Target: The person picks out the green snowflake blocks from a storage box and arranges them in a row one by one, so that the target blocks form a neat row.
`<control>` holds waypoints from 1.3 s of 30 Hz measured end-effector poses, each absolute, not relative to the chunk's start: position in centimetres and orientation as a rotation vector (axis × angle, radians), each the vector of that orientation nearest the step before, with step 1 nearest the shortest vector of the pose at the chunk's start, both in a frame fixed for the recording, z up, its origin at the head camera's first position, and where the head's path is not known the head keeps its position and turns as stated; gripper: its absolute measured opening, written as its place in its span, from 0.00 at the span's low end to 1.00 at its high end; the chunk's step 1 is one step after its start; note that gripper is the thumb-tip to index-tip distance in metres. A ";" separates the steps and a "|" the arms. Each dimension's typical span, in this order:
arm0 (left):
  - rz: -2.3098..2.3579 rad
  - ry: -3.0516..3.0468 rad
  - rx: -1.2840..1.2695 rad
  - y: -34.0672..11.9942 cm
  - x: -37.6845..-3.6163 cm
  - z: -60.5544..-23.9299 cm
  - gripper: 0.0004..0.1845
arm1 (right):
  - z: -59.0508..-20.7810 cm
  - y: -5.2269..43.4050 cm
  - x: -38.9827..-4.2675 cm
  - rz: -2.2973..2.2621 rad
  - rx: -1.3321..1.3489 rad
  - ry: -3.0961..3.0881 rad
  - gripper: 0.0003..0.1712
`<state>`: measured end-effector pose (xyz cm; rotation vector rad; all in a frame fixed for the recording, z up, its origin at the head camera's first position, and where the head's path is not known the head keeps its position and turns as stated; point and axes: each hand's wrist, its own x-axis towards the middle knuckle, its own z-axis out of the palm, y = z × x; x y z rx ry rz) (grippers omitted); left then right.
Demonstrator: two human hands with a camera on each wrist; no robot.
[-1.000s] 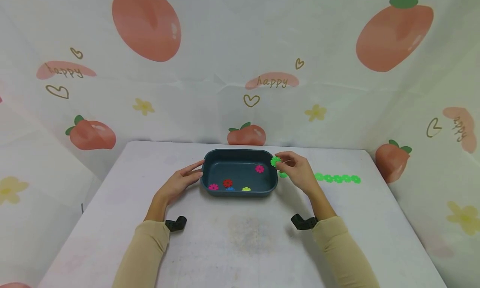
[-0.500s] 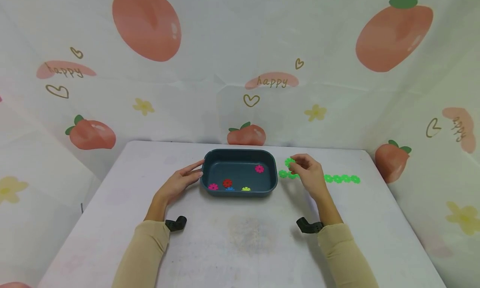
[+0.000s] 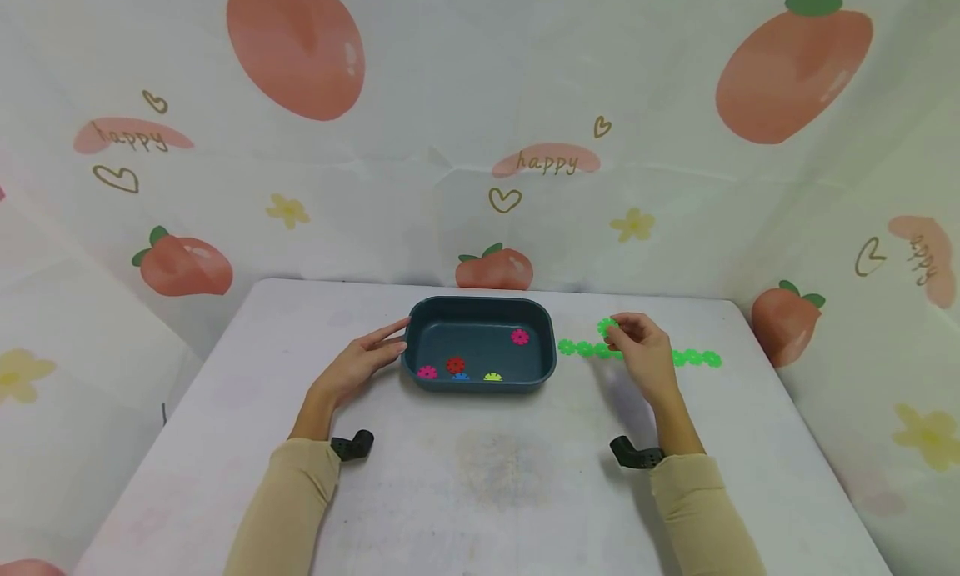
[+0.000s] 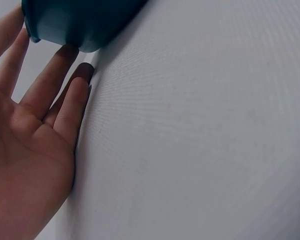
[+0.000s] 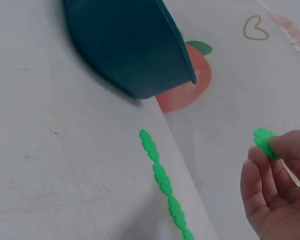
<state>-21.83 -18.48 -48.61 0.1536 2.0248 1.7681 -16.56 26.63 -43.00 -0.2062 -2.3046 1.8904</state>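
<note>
A dark teal tray (image 3: pixel 480 309) stands mid-table with a few small flower-shaped pieces in it: pink (image 3: pixel 520 337), red (image 3: pixel 455 365), yellow (image 3: pixel 492 377). My left hand (image 3: pixel 360 363) lies flat with straight fingers touching the tray's left wall (image 4: pixel 65 25). Right of the tray, my right hand (image 3: pixel 637 347) pinches one green flower piece (image 3: pixel 606 327) (image 5: pixel 264 140) just above a row of green flower pieces (image 3: pixel 585 349) (image 5: pixel 162 180) laid on the table. The hand covers the row's middle.
The white table (image 3: pixel 495 468) is backed by a peach-print cloth wall (image 3: pixel 480 142). The green row runs on to the right (image 3: pixel 697 358), toward the table's right edge.
My right hand has carried the green piece from the tray's right rim rightward, over the green row. The left hand has stayed against the tray.
</note>
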 end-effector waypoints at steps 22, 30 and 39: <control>1.744 2.048 0.179 -18.5 -21.7 -48.4 0.32 | -45.9 31.4 -16.5 1.695 -0.442 -2.284 0.20; 1.746 2.050 0.170 -18.5 -21.7 -48.4 0.32 | -45.8 33.4 -16.1 1.645 -0.560 -2.287 0.21; 1.745 2.048 0.181 -18.5 -21.8 -48.5 0.32 | -45.6 36.3 -16.0 1.542 -0.643 -2.314 0.21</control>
